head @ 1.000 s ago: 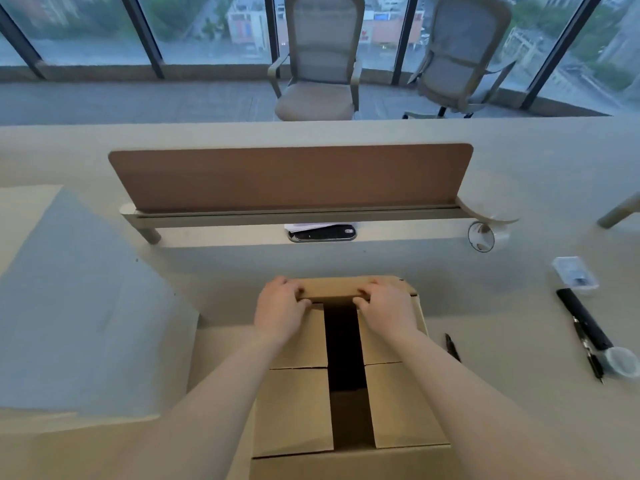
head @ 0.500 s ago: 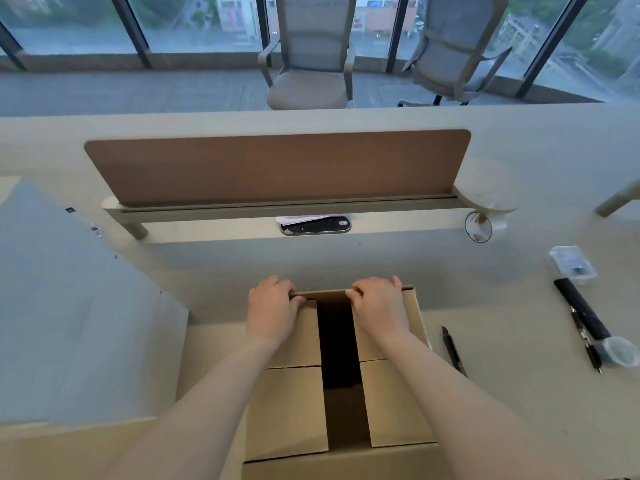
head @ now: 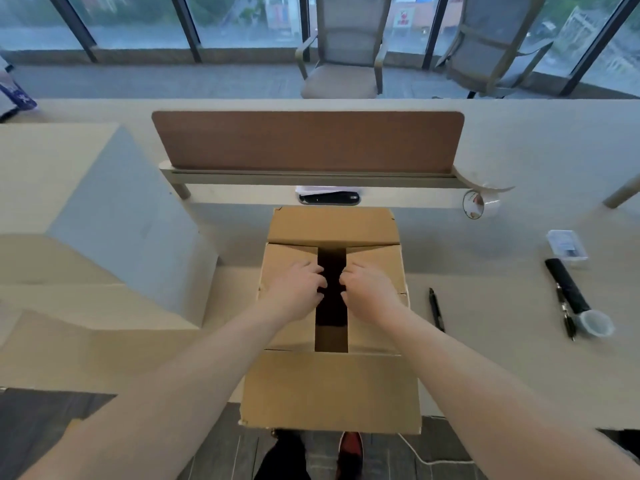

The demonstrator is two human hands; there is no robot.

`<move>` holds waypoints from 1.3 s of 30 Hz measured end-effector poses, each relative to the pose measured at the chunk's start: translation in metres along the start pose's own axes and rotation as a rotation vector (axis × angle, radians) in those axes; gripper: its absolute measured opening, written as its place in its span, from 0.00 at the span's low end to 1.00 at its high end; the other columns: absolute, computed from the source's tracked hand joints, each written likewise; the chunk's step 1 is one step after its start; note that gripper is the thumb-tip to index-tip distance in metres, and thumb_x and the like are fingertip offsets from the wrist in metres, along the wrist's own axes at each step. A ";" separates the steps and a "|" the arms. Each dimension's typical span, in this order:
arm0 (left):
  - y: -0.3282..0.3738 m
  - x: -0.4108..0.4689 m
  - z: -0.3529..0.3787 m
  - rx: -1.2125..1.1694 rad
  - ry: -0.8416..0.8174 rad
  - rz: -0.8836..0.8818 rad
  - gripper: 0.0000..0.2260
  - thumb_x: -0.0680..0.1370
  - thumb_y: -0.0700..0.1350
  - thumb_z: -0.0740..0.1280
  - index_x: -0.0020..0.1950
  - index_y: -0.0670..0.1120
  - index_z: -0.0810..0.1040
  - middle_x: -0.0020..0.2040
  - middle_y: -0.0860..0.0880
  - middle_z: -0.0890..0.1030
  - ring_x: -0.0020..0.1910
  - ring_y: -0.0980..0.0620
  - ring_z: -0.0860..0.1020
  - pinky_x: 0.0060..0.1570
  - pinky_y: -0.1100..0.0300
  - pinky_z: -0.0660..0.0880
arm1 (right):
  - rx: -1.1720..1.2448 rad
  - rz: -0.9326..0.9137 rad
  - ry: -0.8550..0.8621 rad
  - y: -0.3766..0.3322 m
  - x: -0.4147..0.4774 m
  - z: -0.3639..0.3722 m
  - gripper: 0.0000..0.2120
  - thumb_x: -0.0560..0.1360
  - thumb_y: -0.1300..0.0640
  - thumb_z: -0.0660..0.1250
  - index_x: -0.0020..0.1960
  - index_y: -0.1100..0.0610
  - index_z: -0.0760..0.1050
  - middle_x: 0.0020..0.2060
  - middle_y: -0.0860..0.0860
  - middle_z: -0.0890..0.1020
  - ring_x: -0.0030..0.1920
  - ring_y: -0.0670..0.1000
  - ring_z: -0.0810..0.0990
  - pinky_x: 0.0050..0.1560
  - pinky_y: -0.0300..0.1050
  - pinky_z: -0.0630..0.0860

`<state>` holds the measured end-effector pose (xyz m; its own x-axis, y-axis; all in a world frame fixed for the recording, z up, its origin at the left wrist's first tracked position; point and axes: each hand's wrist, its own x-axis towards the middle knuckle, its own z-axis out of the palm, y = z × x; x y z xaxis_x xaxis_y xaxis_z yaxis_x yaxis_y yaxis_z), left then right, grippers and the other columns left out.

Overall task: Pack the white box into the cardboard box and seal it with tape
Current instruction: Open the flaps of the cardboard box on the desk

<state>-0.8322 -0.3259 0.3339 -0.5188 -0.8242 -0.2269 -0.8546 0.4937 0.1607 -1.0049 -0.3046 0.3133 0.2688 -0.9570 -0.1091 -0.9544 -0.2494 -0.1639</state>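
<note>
Your left hand (head: 298, 289) and your right hand (head: 372, 289) rest side by side on top of the cardboard box (head: 330, 386), which stands on the tabletop (head: 502, 358) straight in front of you. Each hand lies on 1 of the 2 side flaps, which are folded flat. The fingers are bent, and their tips curl over the flaps' inner edges into the dark gap (head: 331, 327) that runs between your hands. The gap is too dark to tell what is inside the box. Beyond your hands the far flap (head: 332, 225) leans back, not folded down. On your side the near flap (head: 294, 403) stretches toward you past the tabletop's edge. The roll of clear tape (head: 479, 204) hangs well beyond and to the right of your right hand, at the right end of the brown divider panel (head: 308, 140), untouched. Just right of your right forearm a black pen (head: 435, 310) lies on the tabletop. Farther right lie a black tool (head: 568, 289) with a second pen (head: 567, 322) beside it, a small clear cup (head: 595, 323) and a small clear case (head: 566, 244). Left of your left hand stands a large pale block (head: 121, 220) with a grey-blue face, near the cardboard box; whether it is the white box, you cannot tell from here. Far beyond the divider 2 chairs (head: 343, 46) stand at the windows.
</note>
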 end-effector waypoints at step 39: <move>-0.064 -0.059 -0.018 0.206 -0.150 -0.393 0.18 0.78 0.37 0.61 0.68 0.43 0.75 0.72 0.40 0.67 0.56 0.40 0.78 0.40 0.54 0.73 | -0.300 0.669 -0.213 -0.022 -0.070 -0.034 0.16 0.80 0.65 0.58 0.66 0.60 0.74 0.71 0.60 0.66 0.59 0.60 0.74 0.48 0.48 0.75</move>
<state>-0.7461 -0.3136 0.3545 -0.1392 -0.9180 -0.3713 -0.9652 0.2095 -0.1562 -1.0070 -0.2373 0.3578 -0.3890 -0.8766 -0.2833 -0.9088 0.3147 0.2739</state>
